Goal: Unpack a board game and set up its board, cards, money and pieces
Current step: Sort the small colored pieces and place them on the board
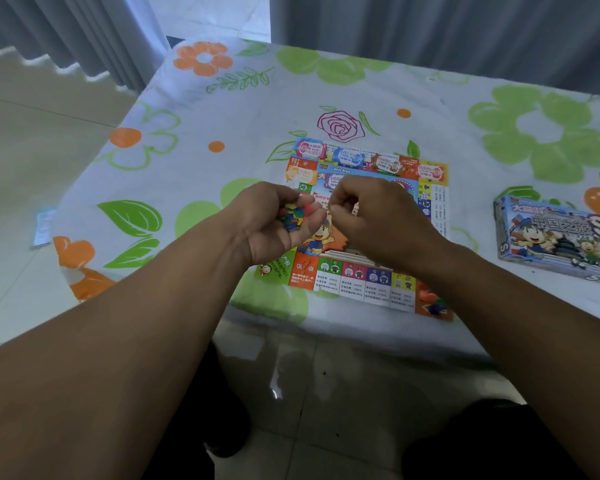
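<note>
Pieces step. Left hand (pixel 274 223) cups small multicoloured plastic pieces (pixel 293 215); right hand (pixel 371 216) pinched, contents indeterminate. Next, probably: set pieces on colourful printed paper board (pixel 355 285).

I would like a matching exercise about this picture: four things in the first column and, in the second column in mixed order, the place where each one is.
1. handful of coloured pieces
2. game box
3. blue money stack
4. paper sheet

A. on the floor, left of the table
B. in the cupped left hand
C. on the table, right of the board
D. on the far edge of the board

Pairs: 1-B, 2-C, 3-D, 4-A.
</note>
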A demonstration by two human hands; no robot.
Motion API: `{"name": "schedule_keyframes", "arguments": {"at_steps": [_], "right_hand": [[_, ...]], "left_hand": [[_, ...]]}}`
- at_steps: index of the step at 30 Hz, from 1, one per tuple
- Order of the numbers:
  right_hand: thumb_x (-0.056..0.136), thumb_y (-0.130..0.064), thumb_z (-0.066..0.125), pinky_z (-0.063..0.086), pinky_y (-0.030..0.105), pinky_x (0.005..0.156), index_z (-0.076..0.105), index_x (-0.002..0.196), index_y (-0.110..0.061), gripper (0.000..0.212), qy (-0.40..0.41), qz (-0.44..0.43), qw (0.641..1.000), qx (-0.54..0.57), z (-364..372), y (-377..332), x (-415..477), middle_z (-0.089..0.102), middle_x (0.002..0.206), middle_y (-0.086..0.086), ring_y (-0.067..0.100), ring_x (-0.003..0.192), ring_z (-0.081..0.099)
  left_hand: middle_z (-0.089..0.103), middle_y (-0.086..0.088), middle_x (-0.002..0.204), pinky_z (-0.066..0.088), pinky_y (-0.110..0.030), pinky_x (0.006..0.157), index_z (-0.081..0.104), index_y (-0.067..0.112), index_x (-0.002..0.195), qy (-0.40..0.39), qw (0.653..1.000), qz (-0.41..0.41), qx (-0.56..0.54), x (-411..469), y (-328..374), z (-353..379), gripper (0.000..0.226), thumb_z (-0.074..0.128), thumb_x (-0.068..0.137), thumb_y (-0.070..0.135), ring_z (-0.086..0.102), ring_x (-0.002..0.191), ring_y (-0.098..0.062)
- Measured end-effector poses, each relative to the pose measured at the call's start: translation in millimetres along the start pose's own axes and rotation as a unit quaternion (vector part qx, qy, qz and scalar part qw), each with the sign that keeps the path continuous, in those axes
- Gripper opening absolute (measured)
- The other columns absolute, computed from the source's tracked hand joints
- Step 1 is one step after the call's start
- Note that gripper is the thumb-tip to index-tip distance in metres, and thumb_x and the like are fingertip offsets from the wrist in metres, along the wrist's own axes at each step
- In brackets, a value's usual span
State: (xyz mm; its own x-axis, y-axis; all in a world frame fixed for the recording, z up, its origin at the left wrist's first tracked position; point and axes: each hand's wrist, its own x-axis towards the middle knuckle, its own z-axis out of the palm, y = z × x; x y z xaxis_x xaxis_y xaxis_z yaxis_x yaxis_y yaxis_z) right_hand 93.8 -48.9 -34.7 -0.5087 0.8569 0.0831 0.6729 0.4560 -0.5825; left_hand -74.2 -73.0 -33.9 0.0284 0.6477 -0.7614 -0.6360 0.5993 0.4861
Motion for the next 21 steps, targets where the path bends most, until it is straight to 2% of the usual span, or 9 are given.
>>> {"name": "schedule_keyframes", "arguments": {"at_steps": [2,5,6,8,10,13,15,19,21], "right_hand": [[0.090,-0.020,0.060,0.052,0.041,0.071,0.066,0.087,-0.017,0.008,0.016,0.002,0.999,0.041,-6,-7,-3,0.067,0.081,-0.002,0.017,0.077,0.061],[0.088,-0.022,0.060,0.051,0.038,0.073,0.068,0.089,-0.021,0.008,0.007,-0.007,0.997,0.078,-8,-15,-5,0.066,0.084,-0.006,0.013,0.081,0.061],[0.088,-0.023,0.060,0.050,0.036,0.072,0.069,0.091,-0.022,0.009,0.003,-0.012,0.996,0.085,-9,-18,-6,0.066,0.085,-0.007,0.011,0.080,0.060],[0.090,-0.023,0.062,0.046,0.032,0.070,0.072,0.097,-0.022,0.012,-0.016,-0.018,0.996,0.084,-11,-19,-7,0.064,0.089,-0.007,0.007,0.078,0.057],[0.091,-0.021,0.064,0.048,0.034,0.074,0.073,0.101,-0.020,0.014,-0.032,-0.023,0.997,0.073,-9,-19,-7,0.063,0.093,-0.004,0.009,0.082,0.057],[0.089,-0.022,0.068,0.051,0.039,0.080,0.074,0.101,-0.021,0.013,-0.035,-0.021,0.997,0.063,-8,-19,-7,0.064,0.095,-0.002,0.014,0.088,0.061],[0.089,-0.023,0.070,0.051,0.039,0.080,0.075,0.100,-0.022,0.012,-0.026,-0.020,0.998,0.057,-9,-18,-9,0.066,0.094,-0.002,0.014,0.088,0.062],[0.087,-0.015,0.069,0.047,0.020,0.071,0.074,0.089,-0.023,0.009,-0.037,-0.002,0.998,0.059,-12,-13,-7,0.062,0.078,-0.021,-0.004,0.079,0.060],[0.087,-0.011,0.068,0.047,0.021,0.070,0.071,0.085,-0.024,0.013,-0.051,0.017,0.995,0.078,-15,-9,-5,0.063,0.078,-0.022,-0.005,0.079,0.060]], "left_hand": [[0.062,-0.017,0.090,0.061,-0.033,0.058,0.061,-0.004,0.099,-0.014,1.000,0.002,-0.006,-9,0,4,0.018,0.048,0.099,0.008,0.068,0.073,-0.025],[0.067,-0.017,0.077,0.062,-0.035,0.061,0.060,-0.005,0.089,-0.029,1.000,0.009,-0.005,-23,-3,8,0.022,0.046,0.100,0.008,0.070,0.066,-0.025],[0.067,-0.017,0.076,0.063,-0.036,0.063,0.058,-0.004,0.087,-0.034,0.999,0.011,-0.006,-29,-4,9,0.021,0.045,0.099,0.007,0.071,0.070,-0.025],[0.066,-0.017,0.089,0.063,-0.039,0.069,0.058,-0.003,0.090,-0.036,0.999,0.012,-0.009,-38,-7,11,0.018,0.045,0.099,0.005,0.068,0.089,-0.025],[0.065,-0.018,0.098,0.061,-0.039,0.074,0.059,-0.003,0.087,-0.028,0.999,0.014,-0.001,-45,-8,10,0.021,0.043,0.099,0.006,0.064,0.098,-0.026],[0.069,-0.020,0.090,0.062,-0.038,0.068,0.059,-0.003,0.081,-0.036,0.999,0.014,-0.017,-50,-11,10,0.028,0.041,0.100,0.007,0.071,0.082,-0.025],[0.071,-0.023,0.092,0.062,-0.037,0.060,0.059,-0.003,0.086,-0.042,0.998,0.013,-0.039,-50,-14,10,0.028,0.039,0.101,0.009,0.072,0.072,-0.025],[0.070,-0.026,0.105,0.060,-0.033,0.056,0.061,-0.006,0.106,-0.030,0.998,0.039,-0.041,-37,-23,11,0.027,0.040,0.101,0.010,0.074,0.072,-0.025],[0.069,-0.028,0.111,0.060,-0.032,0.056,0.061,-0.008,0.109,-0.031,0.998,0.042,-0.038,-32,-24,12,0.025,0.044,0.099,0.008,0.073,0.071,-0.026]]}}
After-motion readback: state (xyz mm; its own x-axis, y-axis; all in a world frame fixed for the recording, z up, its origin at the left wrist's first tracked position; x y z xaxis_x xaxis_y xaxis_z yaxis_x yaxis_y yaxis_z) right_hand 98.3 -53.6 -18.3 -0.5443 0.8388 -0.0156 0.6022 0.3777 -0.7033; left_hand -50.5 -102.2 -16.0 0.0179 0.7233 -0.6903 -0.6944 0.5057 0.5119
